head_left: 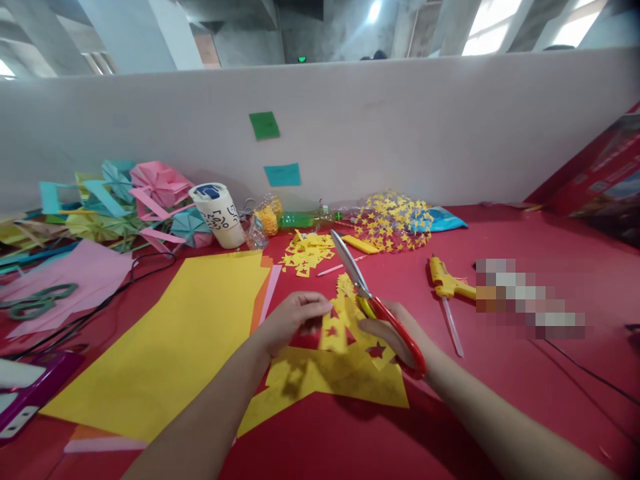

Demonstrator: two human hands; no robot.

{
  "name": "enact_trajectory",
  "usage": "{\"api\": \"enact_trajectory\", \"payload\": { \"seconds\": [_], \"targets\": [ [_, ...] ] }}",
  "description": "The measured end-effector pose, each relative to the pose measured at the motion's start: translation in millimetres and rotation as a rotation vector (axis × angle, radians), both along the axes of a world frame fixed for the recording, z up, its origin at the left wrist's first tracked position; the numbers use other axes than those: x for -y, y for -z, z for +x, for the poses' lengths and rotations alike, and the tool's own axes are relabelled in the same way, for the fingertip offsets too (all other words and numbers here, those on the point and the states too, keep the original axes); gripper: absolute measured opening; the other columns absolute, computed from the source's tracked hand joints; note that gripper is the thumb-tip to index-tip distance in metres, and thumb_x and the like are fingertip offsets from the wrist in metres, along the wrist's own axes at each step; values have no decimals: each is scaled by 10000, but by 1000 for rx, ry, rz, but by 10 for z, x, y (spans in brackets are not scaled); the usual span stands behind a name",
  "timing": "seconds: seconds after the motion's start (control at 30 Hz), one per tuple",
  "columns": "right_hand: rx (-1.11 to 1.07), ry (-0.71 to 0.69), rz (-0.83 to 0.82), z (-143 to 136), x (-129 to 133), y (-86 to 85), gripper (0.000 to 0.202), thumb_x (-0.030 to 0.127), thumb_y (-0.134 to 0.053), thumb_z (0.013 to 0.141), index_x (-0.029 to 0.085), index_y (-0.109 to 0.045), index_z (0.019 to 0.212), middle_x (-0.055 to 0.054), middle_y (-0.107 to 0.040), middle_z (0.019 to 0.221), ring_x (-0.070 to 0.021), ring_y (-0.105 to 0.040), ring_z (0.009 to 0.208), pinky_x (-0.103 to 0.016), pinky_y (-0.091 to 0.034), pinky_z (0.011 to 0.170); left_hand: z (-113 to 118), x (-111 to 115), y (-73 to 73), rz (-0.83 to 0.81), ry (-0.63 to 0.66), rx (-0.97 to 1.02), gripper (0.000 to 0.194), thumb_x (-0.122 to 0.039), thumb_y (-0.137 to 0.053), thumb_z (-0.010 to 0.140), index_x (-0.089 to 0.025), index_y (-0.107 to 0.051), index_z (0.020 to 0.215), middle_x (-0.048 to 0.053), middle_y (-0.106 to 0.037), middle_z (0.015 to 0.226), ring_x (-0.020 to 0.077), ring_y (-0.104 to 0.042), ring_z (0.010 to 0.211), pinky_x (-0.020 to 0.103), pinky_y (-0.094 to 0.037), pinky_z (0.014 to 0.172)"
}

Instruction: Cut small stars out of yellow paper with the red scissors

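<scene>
The left hand [300, 319] pinches a yellow paper strip [333, 333] with star-shaped holes. The right hand [400, 333] has its grip on red-handled scissors [375, 303], blades pointing up and away. Under both hands, cut yellow paper [340, 380] lies on the red worktop [500, 427]. To the right rests a yellow glue gun [443, 279]; to the left, large yellow sheets [175, 333] lie below a white patterned cup [220, 217].

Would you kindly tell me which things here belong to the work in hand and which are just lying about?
Seemingly in the work:
red-handled scissors, in the right hand
star-punched yellow strip, at the left hand
yellow paper beneath the hands
small yellow stars

Seemingly lying about:
printed cup
yellow glue gun
green-handled scissors
green bottle
</scene>
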State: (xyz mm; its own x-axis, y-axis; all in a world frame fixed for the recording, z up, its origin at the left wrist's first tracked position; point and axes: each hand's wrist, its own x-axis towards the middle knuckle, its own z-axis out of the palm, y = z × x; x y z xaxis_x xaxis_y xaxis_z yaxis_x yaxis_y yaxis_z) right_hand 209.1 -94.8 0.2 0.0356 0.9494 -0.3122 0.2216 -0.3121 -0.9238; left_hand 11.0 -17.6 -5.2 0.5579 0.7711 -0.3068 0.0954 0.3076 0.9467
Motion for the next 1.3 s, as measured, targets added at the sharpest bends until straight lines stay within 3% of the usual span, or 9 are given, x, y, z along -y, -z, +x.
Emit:
{"api": "enact_trajectory", "payload": {
  "seconds": [0.2, 0.3, 0.37, 0.43, 0.6, 0.7, 0.8, 0.97, 1.3],
  "targets": [
    [-79, -54, -30, 13, 19, 38, 219, 371, -635, 692, 210, -501, 759, 75, -480, 600, -136, -618, 494, -211, -487, 423, -29, -102, -46, -287, -234, 297, 222, -263, -687, 745, -141, -529, 647, -19, -532, 577, 27, -333, 407, 153, -288, 390],
    [-62, -34, -48, 0, 22, 26, 237, 387, -655, 689, 207, -524, 770, 60, -512, 622, -159, -655, 545, -192, -471, 405, -92, -252, 55, -53, -439, 226, 184, -291, -687, 764, -143, -581, 796, 8, -601, 721, 46, -443, 476, 153, -327, 429],
    [-48, -12, -48, -7, 25, 10, 261, 403, -674, 678, 204, -519, 747, 54, -509, 616, -171, -667, 546, -166, -420, 355, -153, -356, 150, 220, -559, 24, 321, -316, -728, 746, -163, -614, 1005, 64, -655, 969, 125, -627, 776, 198, -474, 649],
    [-38, -1, -41, -13, 32, -14, 286, 418, -688, 670, 205, -504, 725, 51, -504, 611, -183, -682, 555, -143, -374, 321, -195, -421, 220, 473, -555, -165, 455, -335, -754, 724, -180, -601, 1123, 117, -600, 1246, 219, -573, 1158, 290, -450, 937],
    [-25, 45, -53, -41, 42, -37, 278, 414, -692, 699, 209, -511, 752, 50, -515, 604, -199, -701, 581, -124, -365, 310, -113, -288, 138, 720, -450, -259, 344, -391, -684, 786, -196, -641, 1066, 106, -592, 1238, 246, -508, 1233, 338, -351, 1063],
    [-54, 100, -17, -63, 28, 14, 260, 417, -675, 735, 212, -519, 773, 49, -530, 593, -180, -679, 557, -127, -364, 311, 19, -61, 24, 402, -28, -103, 266, -434, -602, 852, -189, -668, 931, 62, -671, 951, 204, -616, 930, 313, -452, 878],
    [-78, 114, 47, -72, 10, 75, 260, 432, -663, 755, 208, -532, 773, 58, -537, 554, -122, -586, 457, -138, -371, 323, 145, 131, -19, 222, 169, 1, 206, -363, -670, 811, -177, -689, 899, 52, -681, 923, 191, -605, 889, 294, -451, 829],
    [-129, 69, 144, -87, 5, 72, 287, 455, -637, 750, 205, -509, 692, 108, -416, 389, -65, -359, 305, -168, -300, 330, 213, 202, -9, 137, 147, 63, 146, -204, -622, 794, -177, -731, 887, 29, -679, 824, 154, -588, 777, 268, -450, 764],
    [-168, 204, 155, -156, 42, 88, 216, 388, -640, 744, 206, -524, 735, 95, -476, 454, -69, -377, 336, -170, -303, 341, 219, 269, -45, -3, 154, 84, 221, -307, -704, 793, -159, -711, 958, 61, -686, 903, 154, -612, 799, 261, -481, 748]
  ]
}}
